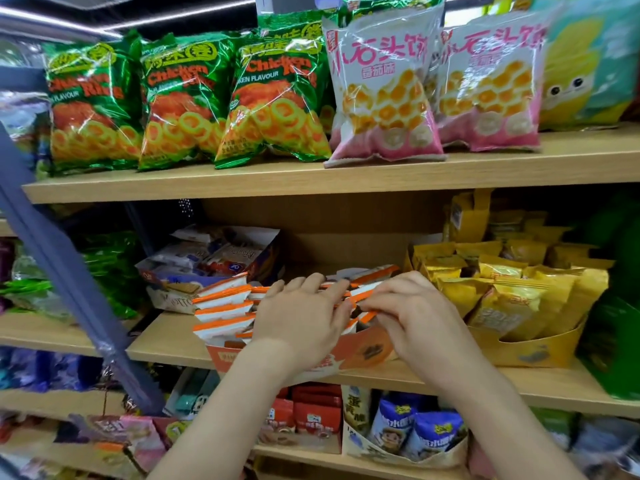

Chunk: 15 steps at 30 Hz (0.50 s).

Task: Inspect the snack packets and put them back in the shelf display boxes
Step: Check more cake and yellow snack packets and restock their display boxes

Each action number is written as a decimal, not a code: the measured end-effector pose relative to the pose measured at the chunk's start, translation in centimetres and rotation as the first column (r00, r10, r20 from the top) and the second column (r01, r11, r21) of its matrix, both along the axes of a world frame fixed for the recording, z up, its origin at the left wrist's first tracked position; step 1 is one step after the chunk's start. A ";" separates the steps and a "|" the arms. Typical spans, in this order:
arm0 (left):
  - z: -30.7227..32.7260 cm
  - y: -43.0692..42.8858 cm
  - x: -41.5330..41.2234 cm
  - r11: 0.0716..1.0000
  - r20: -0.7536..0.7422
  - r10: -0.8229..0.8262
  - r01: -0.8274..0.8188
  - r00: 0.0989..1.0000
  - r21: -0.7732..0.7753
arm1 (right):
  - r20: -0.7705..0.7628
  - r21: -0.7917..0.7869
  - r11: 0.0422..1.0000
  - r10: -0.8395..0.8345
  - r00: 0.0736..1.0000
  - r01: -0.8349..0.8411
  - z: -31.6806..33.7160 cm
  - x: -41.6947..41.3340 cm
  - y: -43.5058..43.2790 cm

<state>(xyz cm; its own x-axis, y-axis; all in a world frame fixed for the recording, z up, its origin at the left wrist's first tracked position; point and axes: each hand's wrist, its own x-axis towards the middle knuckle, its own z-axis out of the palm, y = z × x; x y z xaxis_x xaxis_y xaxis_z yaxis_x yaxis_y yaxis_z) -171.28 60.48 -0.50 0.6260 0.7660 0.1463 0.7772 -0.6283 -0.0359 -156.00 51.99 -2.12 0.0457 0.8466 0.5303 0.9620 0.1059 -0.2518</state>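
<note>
Wooden shop shelves fill the view, and both hands work at the middle shelf (pixel 173 344). The left hand (pixel 304 320) lies palm down with its fingers stretched out, resting on the tops of a row of orange-and-white foil snack packets (pixel 223 299). The right hand (pixel 412 317) is curled, its fingertips pinching the orange top edge of one packet in that row. Just how the thumb sits is hidden. The packets stand upright in an orange cardboard display box (pixel 363 348), whose front is largely covered by the wrists, and its print is too blurred to read.

Just to the right, a yellow cardboard box (pixel 530 351) holds gold foil pouches (pixel 502 306). To the left, a blue-and-white carton (pixel 173 282) holds pale wrapped biscuits (pixel 221 254). Above are green chicken-ring bags (pixel 187 98) and pink-and-white bags (pixel 381 91). Below, red packets (pixel 317 417) and blue packets (pixel 429 434) are partly hidden by the forearms. A grey-blue diagonal strut (pixel 69 271) crosses the left side.
</note>
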 end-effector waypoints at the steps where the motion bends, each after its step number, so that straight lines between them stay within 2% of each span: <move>1: 0.0 0.1 -0.1 1.000 -0.002 0.004 -0.004 1.000 0.009 | -0.013 0.020 1.000 0.005 1.000 -0.004 -0.1 0.1 0.2; 7: 0.4 0.5 -0.2 1.000 0.003 -0.008 0.008 1.000 0.020 | -0.107 0.346 0.938 0.068 0.992 -0.027 1.3 -0.2 -0.4; 12: 0.8 1.0 0.3 0.999 0.008 -0.037 0.037 0.999 -0.012 | -0.122 0.635 0.770 0.034 0.992 0.052 2.8 0.1 -2.8; 15: 1.1 0.8 0.5 0.999 0.078 -0.037 0.038 0.996 -0.007 | -0.197 0.708 0.698 0.051 0.979 0.107 2.3 0.3 -4.5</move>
